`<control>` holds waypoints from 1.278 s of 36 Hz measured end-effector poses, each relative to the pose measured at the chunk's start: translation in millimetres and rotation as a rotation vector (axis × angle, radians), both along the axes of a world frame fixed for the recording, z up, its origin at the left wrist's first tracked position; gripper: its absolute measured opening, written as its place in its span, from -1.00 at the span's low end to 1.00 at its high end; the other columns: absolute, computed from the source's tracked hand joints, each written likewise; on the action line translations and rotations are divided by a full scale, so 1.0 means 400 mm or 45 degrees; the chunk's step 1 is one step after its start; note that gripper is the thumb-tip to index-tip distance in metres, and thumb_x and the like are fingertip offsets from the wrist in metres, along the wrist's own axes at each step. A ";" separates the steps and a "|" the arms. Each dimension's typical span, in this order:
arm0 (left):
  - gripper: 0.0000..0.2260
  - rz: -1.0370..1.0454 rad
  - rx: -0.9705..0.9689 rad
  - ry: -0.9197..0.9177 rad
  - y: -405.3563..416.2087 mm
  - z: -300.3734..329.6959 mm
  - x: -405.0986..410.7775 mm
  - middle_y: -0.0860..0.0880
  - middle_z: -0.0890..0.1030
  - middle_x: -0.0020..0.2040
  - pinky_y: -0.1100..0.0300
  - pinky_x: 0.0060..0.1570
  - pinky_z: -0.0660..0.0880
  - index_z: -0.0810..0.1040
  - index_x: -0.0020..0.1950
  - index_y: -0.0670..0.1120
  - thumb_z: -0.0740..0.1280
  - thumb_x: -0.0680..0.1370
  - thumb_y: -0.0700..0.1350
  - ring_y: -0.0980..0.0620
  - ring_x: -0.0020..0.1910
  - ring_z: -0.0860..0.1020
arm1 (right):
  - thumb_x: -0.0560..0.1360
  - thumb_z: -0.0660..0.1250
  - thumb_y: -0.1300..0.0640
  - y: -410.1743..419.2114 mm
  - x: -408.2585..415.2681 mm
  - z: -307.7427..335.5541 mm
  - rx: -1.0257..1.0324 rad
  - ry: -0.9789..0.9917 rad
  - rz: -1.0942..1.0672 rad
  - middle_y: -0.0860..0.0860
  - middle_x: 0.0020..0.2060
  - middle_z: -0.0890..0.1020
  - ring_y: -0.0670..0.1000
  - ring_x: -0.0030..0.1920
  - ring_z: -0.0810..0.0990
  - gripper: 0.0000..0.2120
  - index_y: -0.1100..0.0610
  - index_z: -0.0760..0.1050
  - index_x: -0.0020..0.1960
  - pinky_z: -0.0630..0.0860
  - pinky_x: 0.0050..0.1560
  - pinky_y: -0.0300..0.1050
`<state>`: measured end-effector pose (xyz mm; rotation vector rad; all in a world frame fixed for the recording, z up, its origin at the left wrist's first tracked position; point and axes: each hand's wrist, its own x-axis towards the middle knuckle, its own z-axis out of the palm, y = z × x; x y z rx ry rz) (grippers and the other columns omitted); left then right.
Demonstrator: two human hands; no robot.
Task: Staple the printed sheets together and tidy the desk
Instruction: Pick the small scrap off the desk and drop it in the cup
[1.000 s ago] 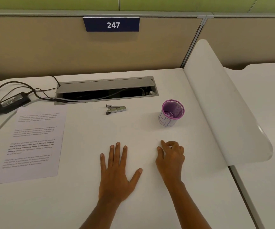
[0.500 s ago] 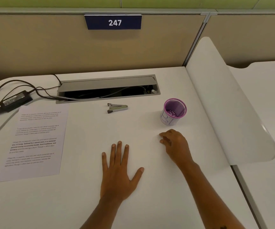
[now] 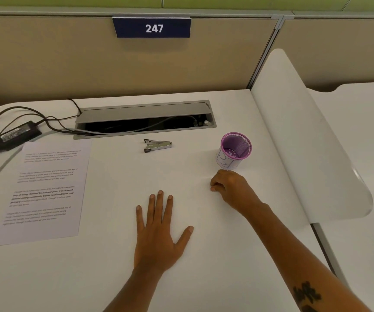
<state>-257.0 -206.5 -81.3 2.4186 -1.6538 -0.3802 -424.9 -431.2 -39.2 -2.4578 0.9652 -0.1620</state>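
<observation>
blue sign [image 3: 151,27] on the partition reads "247" in white, straight ahead. the printed sheet [image 3: 44,190] carries four blocks of text, one of them bold, too small to read. the purple mesh cup [image 3: 235,150] wears a white label with blue pen marks, letters unclear.

left hand [image 3: 161,230] lies flat, palm down on the white desk [image 3: 105,278], fingers spread, its grip open and holding nothing. right hand [image 3: 232,188] sits to its right and a bit further out, fingers curled under onto the desk; the grip looks closed, and i cannot tell whether anything is pinched in it. a dark tattoo [image 3: 306,296] shows on that forearm.

the cup stands upright just beyond the right hand, close but apart. the stapler [image 3: 157,145], small and metal, lies on its side beyond the left hand, well apart from both hands, nothing between it and them. the sheet lies flat well to the left of the left hand, tilted slightly, touching neither hand.

past the stapler a grey cable tray [image 3: 145,119] is set in the desk, lid up, cables inside. far left of it a black power brick [image 3: 18,134] with a label i can't read, its black cables [image 3: 46,122] running to the tray. right of the right hand a white curved divider [image 3: 312,143] rises along the desk edge.
</observation>
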 end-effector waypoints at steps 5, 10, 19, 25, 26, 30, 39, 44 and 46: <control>-0.13 0.002 -0.008 0.004 -0.001 -0.006 0.000 -0.02 -0.16 0.77 -0.32 0.69 -0.07 -0.11 0.76 0.04 0.00 0.60 0.51 -0.07 0.75 -0.19 | 0.54 0.47 0.31 0.006 -0.002 -0.007 -0.072 0.005 0.047 0.10 -0.11 0.68 0.08 -0.13 0.62 -0.95 0.20 0.68 -0.02 0.57 -0.05 -0.13; -0.13 0.003 -0.009 0.000 -0.001 -0.009 0.001 -0.02 -0.15 0.77 -0.32 0.69 -0.06 -0.11 0.76 0.04 0.01 0.60 0.51 -0.07 0.75 -0.18 | 0.55 0.44 0.36 0.012 -0.008 -0.022 -0.137 -0.021 0.062 0.09 -0.13 0.65 0.08 -0.16 0.58 -0.91 0.20 0.66 -0.03 0.57 -0.12 -0.10; -0.13 0.007 -0.012 -0.001 -0.001 -0.008 0.001 -0.02 -0.14 0.78 -0.33 0.69 -0.05 -0.07 0.76 0.04 0.02 0.60 0.50 -0.07 0.76 -0.17 | 0.56 0.38 0.40 0.028 -0.012 -0.042 -0.179 -0.011 0.040 0.12 -0.11 0.61 0.05 -0.16 0.50 -0.88 0.24 0.62 0.02 0.46 -0.13 -0.19; -0.13 0.007 -0.020 0.001 0.000 -0.009 0.000 -0.01 -0.13 0.78 -0.33 0.69 -0.05 -0.07 0.76 0.04 0.04 0.60 0.50 -0.07 0.76 -0.17 | 0.56 0.36 0.41 0.031 -0.010 -0.042 -0.171 0.026 0.035 0.10 -0.11 0.59 0.00 -0.17 0.44 -0.86 0.22 0.59 0.02 0.41 -0.13 -0.21; -0.13 0.005 -0.020 0.001 0.000 -0.009 -0.001 -0.01 -0.14 0.78 -0.33 0.69 -0.05 -0.08 0.76 0.04 0.04 0.60 0.50 -0.07 0.76 -0.17 | 0.57 0.35 0.41 0.032 -0.010 -0.042 -0.176 0.026 0.034 0.10 -0.11 0.59 0.01 -0.18 0.45 -0.87 0.22 0.58 0.02 0.42 -0.14 -0.19; -0.13 0.005 -0.014 -0.008 0.001 -0.007 -0.001 -0.01 -0.16 0.77 -0.32 0.69 -0.05 -0.10 0.76 0.04 0.02 0.61 0.50 -0.06 0.75 -0.19 | 0.59 0.29 0.37 0.037 -0.012 -0.038 -0.194 0.052 0.026 0.08 -0.10 0.57 0.06 -0.17 0.49 -0.88 0.20 0.55 0.01 0.54 -0.14 0.02; -0.13 0.005 -0.022 0.001 -0.001 -0.006 0.000 -0.02 -0.15 0.77 -0.32 0.69 -0.06 -0.09 0.76 0.04 0.04 0.61 0.50 -0.06 0.75 -0.18 | 0.57 0.18 0.44 0.037 -0.022 -0.001 -0.025 0.112 -0.022 0.00 -0.07 0.50 0.01 -0.08 0.44 -0.75 0.11 0.45 0.00 0.53 0.01 -0.01; -0.13 0.003 -0.023 0.012 0.002 -0.004 -0.001 -0.01 -0.17 0.77 -0.31 0.70 -0.09 -0.11 0.76 0.04 0.04 0.61 0.49 -0.06 0.75 -0.20 | 0.62 0.20 0.41 0.016 -0.026 0.074 -0.056 -0.103 -0.144 -0.05 -0.15 0.44 -0.06 -0.14 0.33 -0.73 0.05 0.38 -0.09 0.34 -0.10 -0.32; -0.14 -0.002 -0.012 0.006 0.003 -0.001 -0.001 0.00 -0.20 0.77 -0.31 0.70 -0.09 -0.13 0.76 0.04 0.03 0.62 0.49 -0.05 0.75 -0.23 | 0.58 0.21 0.44 -0.005 -0.023 0.121 -0.093 -0.186 -0.218 0.01 -0.18 0.46 0.00 -0.17 0.34 -0.74 0.11 0.38 -0.12 0.37 -0.15 -0.22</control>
